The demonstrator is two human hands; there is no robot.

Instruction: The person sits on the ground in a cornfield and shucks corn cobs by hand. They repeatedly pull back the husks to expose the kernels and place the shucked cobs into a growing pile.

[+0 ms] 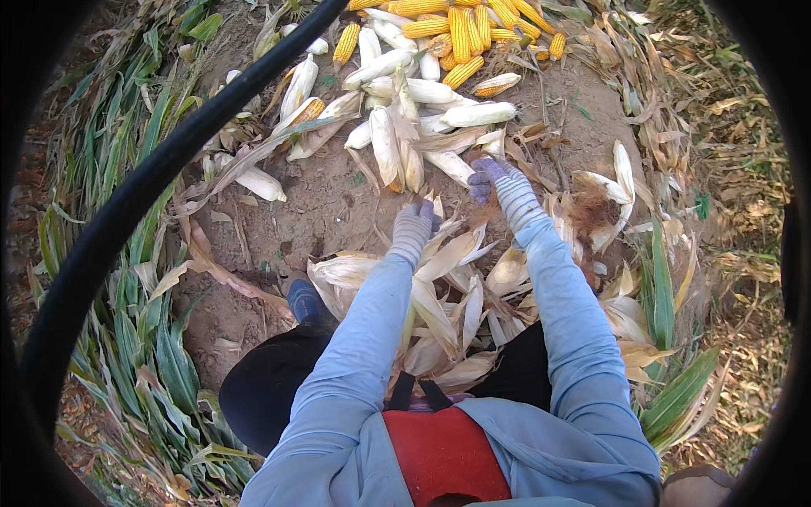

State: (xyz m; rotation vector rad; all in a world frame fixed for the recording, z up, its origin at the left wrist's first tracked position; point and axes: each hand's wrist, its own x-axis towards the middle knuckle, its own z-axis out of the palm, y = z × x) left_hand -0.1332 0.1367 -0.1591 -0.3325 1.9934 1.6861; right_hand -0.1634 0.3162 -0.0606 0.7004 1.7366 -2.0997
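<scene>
My left hand point(415, 229), in a purple glove with a striped cuff, is curled at pale husk leaves point(438, 206) beside its fingertips; an ear within them is not visible. To its right and farther forward, my right hand point(500, 184) wears a matching glove with its fingers bent. Reddish-brown corn silk point(483, 212) shows just below those fingers; whether they grip it is unclear. Beyond both hands lies a pile of ears in white husk point(412, 90). Bare yellow corn cobs point(459, 35) are heaped at the far end.
Loose dry husks point(443, 310) cover the ground between my legs. An opened husk with silk point(611, 196) lies to the right. Green corn leaves point(177, 361) line the left side. A dark curved bar or cable point(161, 158) crosses the view at left. Bare soil point(304, 215) shows left of my hands.
</scene>
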